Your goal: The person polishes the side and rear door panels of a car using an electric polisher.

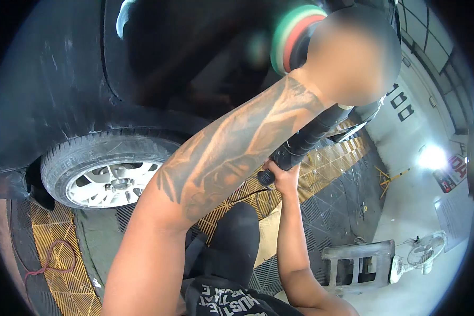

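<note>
A car polisher with a green, white and red round pad [295,37] is raised against the dark car panel [195,58]. My left hand [347,66] lies over the polisher's head end; a blur covers its fingers, so their closing does not show. My tattooed left forearm crosses the middle of the view. Lower down, my right hand [283,176] is wrapped round the rear end of the black polisher body [313,137]. A thin dark cord runs from that end. Part of the pad and most of the tool's head are hidden.
A car wheel [118,184] with white spokes is at the left. Below lies a black and yellow grid floor [332,163] with a reddish cord [50,258]. On the right are a grey slotted panel [358,266], a white fan [426,250] and a yellow stand [389,179].
</note>
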Action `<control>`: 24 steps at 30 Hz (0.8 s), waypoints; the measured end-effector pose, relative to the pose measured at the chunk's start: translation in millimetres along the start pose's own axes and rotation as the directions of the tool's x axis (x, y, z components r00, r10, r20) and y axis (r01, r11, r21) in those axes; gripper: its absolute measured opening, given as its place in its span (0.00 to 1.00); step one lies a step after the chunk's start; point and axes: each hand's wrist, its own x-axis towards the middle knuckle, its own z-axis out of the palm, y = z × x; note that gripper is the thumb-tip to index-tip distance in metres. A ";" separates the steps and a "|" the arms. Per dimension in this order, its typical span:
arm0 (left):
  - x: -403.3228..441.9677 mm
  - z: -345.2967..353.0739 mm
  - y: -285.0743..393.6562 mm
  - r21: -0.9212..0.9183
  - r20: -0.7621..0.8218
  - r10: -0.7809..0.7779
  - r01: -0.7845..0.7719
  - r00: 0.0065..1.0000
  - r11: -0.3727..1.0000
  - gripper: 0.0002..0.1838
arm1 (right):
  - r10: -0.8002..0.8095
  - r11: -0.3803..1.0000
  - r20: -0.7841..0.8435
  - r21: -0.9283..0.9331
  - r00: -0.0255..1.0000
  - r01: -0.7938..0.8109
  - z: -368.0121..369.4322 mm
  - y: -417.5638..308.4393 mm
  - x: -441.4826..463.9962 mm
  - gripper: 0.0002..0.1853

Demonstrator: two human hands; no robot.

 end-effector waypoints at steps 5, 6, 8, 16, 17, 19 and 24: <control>-9.0 -23.7 1.3 0.030 -0.043 0.027 -0.026 0.999 0.999 0.13 | -0.034 0.999 -0.022 -0.035 0.999 0.033 23.0 -26.5 -9.9 0.11; -10.2 -28.4 1.7 0.058 -0.027 0.028 -0.026 0.999 0.998 0.14 | -0.034 0.999 -0.012 -0.041 0.999 0.033 27.0 -25.2 -11.0 0.11; -11.2 -38.0 2.8 0.068 -0.012 0.019 -0.018 1.000 0.998 0.15 | -0.121 0.991 -0.042 -0.052 0.992 0.119 33.7 -22.5 -13.5 0.13; -20.9 -66.6 2.7 0.048 -0.044 0.116 -0.113 0.992 0.992 0.12 | -0.033 0.981 -0.015 -0.191 0.999 0.029 44.1 0.4 -21.3 0.22; -22.9 -70.4 3.9 -0.005 -0.085 0.116 -0.117 0.990 0.993 0.11 | -0.073 0.985 0.007 -0.158 0.997 0.073 47.0 -3.6 -21.7 0.20; -27.4 -80.9 6.7 -0.096 -0.088 0.104 -0.112 0.991 0.989 0.10 | -0.144 0.982 0.007 -0.123 0.990 0.143 59.3 -20.8 -25.3 0.16; -27.8 -108.9 16.4 -0.079 -0.074 0.145 -0.151 0.987 0.985 0.10 | -0.213 0.970 0.018 -0.118 0.977 0.214 73.5 -42.8 -33.7 0.12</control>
